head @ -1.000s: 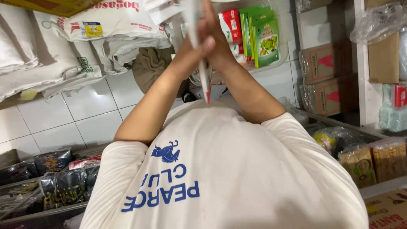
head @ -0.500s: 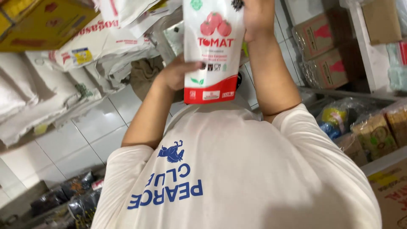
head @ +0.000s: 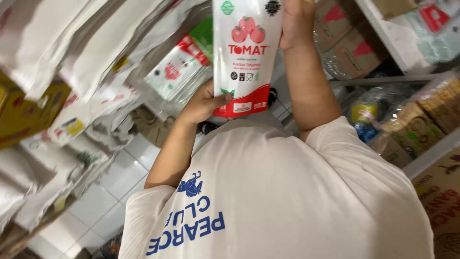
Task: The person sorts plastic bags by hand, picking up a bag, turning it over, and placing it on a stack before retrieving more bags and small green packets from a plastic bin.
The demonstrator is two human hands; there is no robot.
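Two hands are clamped on the pouch: left hand (head: 207,103) at its bottom, right hand (head: 297,24) near its top; the pouch (head: 245,52) is best kept flat and supported below.

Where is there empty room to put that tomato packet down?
The pouch is in the left hand and right hand. Bare: only the tiled floor, between the white sacks and the left arm. Crowded: the right shelf, full of bags and boxes.
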